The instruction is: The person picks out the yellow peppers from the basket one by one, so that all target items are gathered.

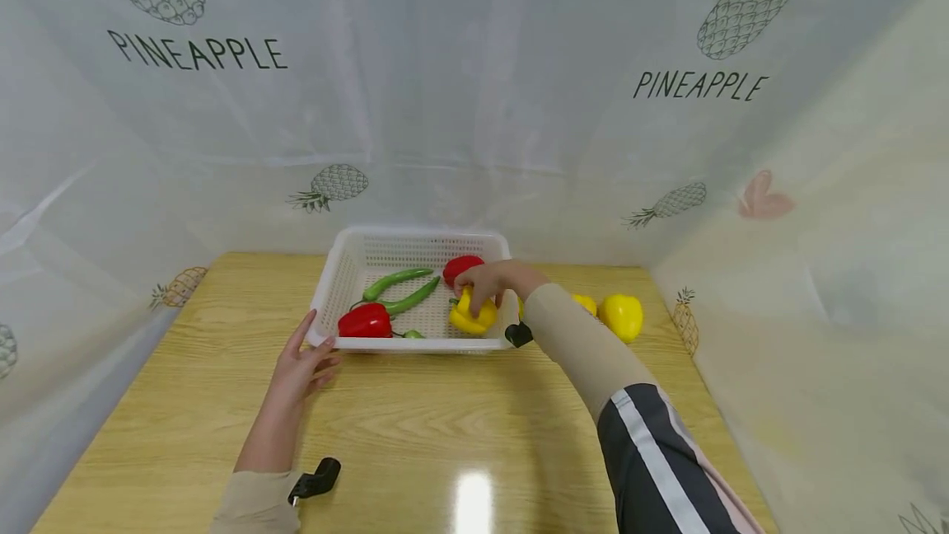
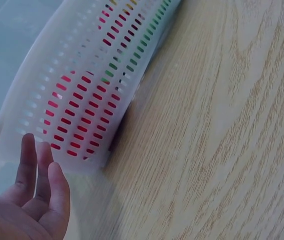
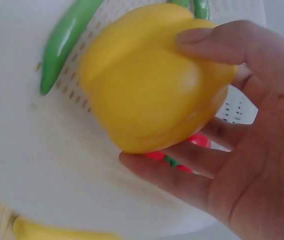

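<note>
A white plastic basket (image 1: 423, 345) with slotted walls stands on the wooden table. My right hand (image 1: 485, 283) holds a yellow bell pepper (image 3: 146, 80) at the basket's right end, its thumb on one side and fingers on the other. The left hand (image 1: 296, 365) touches the basket's front left corner, fingers fairly straight against the wall (image 2: 82, 115). Inside the basket lie a red bell pepper (image 1: 365, 321) at front left, another red bell pepper (image 1: 463, 268) at back right, and long green chili peppers (image 1: 400, 280). Whether the held pepper touches the basket floor I cannot tell.
Right of the basket, more yellow bell peppers (image 1: 621, 317) sit on the table (image 1: 437, 410), partly behind the right sleeve. A pale sheet (image 1: 445, 105) printed with pineapples hangs behind the table and along its sides.
</note>
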### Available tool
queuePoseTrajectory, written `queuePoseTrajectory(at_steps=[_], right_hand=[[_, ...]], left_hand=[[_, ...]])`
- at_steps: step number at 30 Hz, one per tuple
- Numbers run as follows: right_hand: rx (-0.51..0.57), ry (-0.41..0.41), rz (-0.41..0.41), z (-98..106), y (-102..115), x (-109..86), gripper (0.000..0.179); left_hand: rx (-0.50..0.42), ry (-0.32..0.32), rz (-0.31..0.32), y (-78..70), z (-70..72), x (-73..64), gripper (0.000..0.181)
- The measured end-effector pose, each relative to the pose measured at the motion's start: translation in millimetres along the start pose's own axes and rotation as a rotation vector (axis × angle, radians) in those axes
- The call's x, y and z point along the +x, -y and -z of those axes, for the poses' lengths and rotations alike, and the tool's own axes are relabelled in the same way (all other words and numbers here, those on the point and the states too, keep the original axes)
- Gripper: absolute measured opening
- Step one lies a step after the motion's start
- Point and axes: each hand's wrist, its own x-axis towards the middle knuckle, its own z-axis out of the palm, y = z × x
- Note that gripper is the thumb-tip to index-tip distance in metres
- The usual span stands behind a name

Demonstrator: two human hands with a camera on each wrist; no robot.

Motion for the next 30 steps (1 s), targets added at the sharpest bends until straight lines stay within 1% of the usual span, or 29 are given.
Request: queuePoseTrajectory(at_steps=[4, 7, 10, 13, 15, 19, 23, 27, 30], right_hand=[[-0.023, -0.032, 0.055, -1, -2, -7.4, 0.034], [-0.088, -0.073, 0.107, -2, -4, -11.7, 0.033], [-0.175, -0.119, 0.168, -2, -3, -18.0, 0.032], [-0.245, -0.169, 0.227, -1, -1, -27.4, 0.031], [-0.27, -0.196, 0.258, -1, -1, -34.0, 0.031], [-0.297, -0.237, 0.283, -3, -3, -44.5, 0.029], [-0.283, -0.267, 0.284, -3, -4, -55.1, 0.028], [-0.271, -0.266, 0.277, -4, -4, -68.3, 0.028], [-0.264, -0.264, 0.299, -5, -6, -77.0, 0.029]], left_hand=[[0.005, 0.005, -0.013, -0.8, -0.4, -0.7, 0.078], [-0.002, 0.003, -0.016, -1.3, 0.1, -1.4, 0.078], [-0.003, 0.003, -0.017, -2.0, -0.1, -2.5, 0.077], [-0.004, 0.009, -0.019, -2.7, -1.2, -3.5, 0.076], [-0.012, 0.012, -0.017, -2.8, -1.9, -3.8, 0.076], [-0.008, 0.011, -0.011, -3.8, -2.3, -4.1, 0.076], [-0.001, 0.007, -0.008, -4.3, -2.2, -3.0, 0.077], [-0.012, 0.007, 0.007, -3.7, -2.8, -2.7, 0.078], [-0.023, 0.008, 0.012, -2.9, -3.2, -3.2, 0.079]])
